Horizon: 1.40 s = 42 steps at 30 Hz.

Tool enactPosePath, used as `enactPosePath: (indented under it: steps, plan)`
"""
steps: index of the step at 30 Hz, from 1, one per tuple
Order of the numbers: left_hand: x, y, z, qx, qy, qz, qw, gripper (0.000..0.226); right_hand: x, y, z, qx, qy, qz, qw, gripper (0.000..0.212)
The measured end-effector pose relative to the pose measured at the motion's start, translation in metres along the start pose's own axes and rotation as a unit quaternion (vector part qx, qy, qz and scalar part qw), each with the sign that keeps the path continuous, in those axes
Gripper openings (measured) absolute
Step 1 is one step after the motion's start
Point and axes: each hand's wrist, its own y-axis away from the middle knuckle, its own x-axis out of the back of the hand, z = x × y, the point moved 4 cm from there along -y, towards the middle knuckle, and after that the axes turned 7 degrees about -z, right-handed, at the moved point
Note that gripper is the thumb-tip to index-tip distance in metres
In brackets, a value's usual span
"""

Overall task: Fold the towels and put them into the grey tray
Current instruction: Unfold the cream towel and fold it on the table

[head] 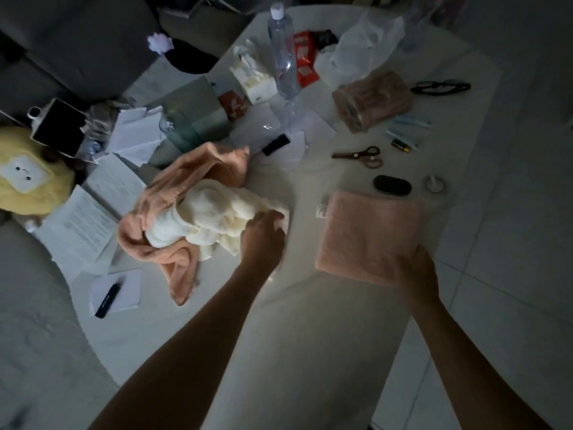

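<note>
A folded pink towel [369,234] lies flat on the white table, right of centre. My right hand [417,268] grips its near right corner, fingers curled at the edge. To the left, a crumpled cream towel [204,215] is heaped on an unfolded pink towel [192,169]. My left hand [263,234] holds the cream towel's right end with curled fingers. A grey-green box [201,116] stands behind the heap; I cannot tell whether it is the tray.
Scissors [361,155], a black case [392,185], a small round tin [435,184], pens and black glasses [440,87] lie at the right. A clear bottle [283,54], tissue pack, wrapped pink towel [372,100] and plastic bag crowd the back. Papers, a notepad with pen [114,291] and a yellow plush [28,178] sit left.
</note>
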Motion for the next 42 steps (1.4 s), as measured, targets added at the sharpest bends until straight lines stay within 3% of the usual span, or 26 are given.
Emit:
enactPosePath:
  steps: [3, 6, 9, 12, 14, 17, 19, 21, 23, 26, 28, 31, 34, 37, 39, 42]
  plan:
    - [0.053, -0.024, -0.049, 0.007, -0.157, 0.078, 0.984, 0.058, -0.02, 0.022, -0.001, -0.005, 0.016, 0.006, 1.0, 0.078]
    - [0.081, -0.044, -0.101, 0.068, -0.219, 0.01, 0.973, 0.077, -0.044, 0.056, -0.01, 0.034, 0.133, 0.029, 0.99, 0.086]
    - [0.078, -0.038, -0.121, 0.084, -0.147, -0.046, 0.984, 0.074, -0.08, 0.087, -0.023, 0.11, 0.187, -0.03, 0.976, 0.076]
    - [0.069, 0.003, -0.106, 0.048, -0.068, -0.054, 0.995, 0.07, -0.119, 0.114, -0.047, 0.108, 0.087, -0.177, 0.974, 0.052]
    - [0.066, 0.044, -0.096, 0.004, 0.0, -0.045, 0.999, 0.072, -0.145, 0.129, -0.059, 0.057, 0.027, -0.247, 0.967, 0.051]
    - [0.056, 0.108, -0.091, -0.098, 0.096, -0.045, 0.99, 0.063, -0.175, 0.149, -0.065, -0.057, -0.163, -0.299, 0.939, 0.032]
    - [0.049, 0.144, -0.095, -0.16, 0.139, -0.084, 0.974, 0.06, -0.183, 0.16, -0.065, -0.059, -0.231, -0.268, 0.933, 0.034]
    - [0.047, 0.165, -0.11, -0.206, 0.158, -0.103, 0.96, 0.058, -0.181, 0.167, -0.06, -0.046, -0.258, -0.19, 0.946, 0.031]
    - [0.052, 0.16, -0.131, -0.217, 0.116, -0.046, 0.968, 0.059, -0.177, 0.173, -0.048, -0.061, -0.308, -0.129, 0.941, 0.025]
    - [0.064, 0.119, -0.157, -0.18, -0.026, 0.005, 0.983, 0.065, -0.174, 0.185, -0.033, -0.08, -0.366, -0.112, 0.92, 0.026]
    - [0.07, 0.086, -0.169, -0.129, -0.083, -0.046, 0.987, 0.064, -0.172, 0.192, -0.029, -0.074, -0.371, -0.1, 0.92, 0.027]
    - [0.08, 0.042, -0.18, -0.077, -0.1, -0.091, 0.988, 0.036, -0.164, 0.199, -0.024, -0.045, -0.356, -0.072, 0.931, 0.03]
    - [0.117, 0.004, -0.193, 0.023, 0.047, -0.017, 0.999, 0.027, -0.145, 0.206, -0.023, -0.018, -0.362, -0.046, 0.931, 0.029]
    - [0.163, -0.022, -0.22, 0.112, 0.232, 0.116, 0.959, 0.03, -0.12, 0.208, -0.024, 0.01, -0.359, -0.009, 0.933, 0.033]
    - [0.181, -0.024, -0.23, 0.104, 0.239, 0.175, 0.95, 0.04, -0.11, 0.208, -0.026, 0.023, -0.353, 0.005, 0.935, 0.036]
    - [0.169, 0.001, -0.223, 0.045, 0.187, 0.185, 0.964, 0.047, -0.107, 0.208, -0.028, 0.038, -0.341, 0.02, 0.939, 0.031]
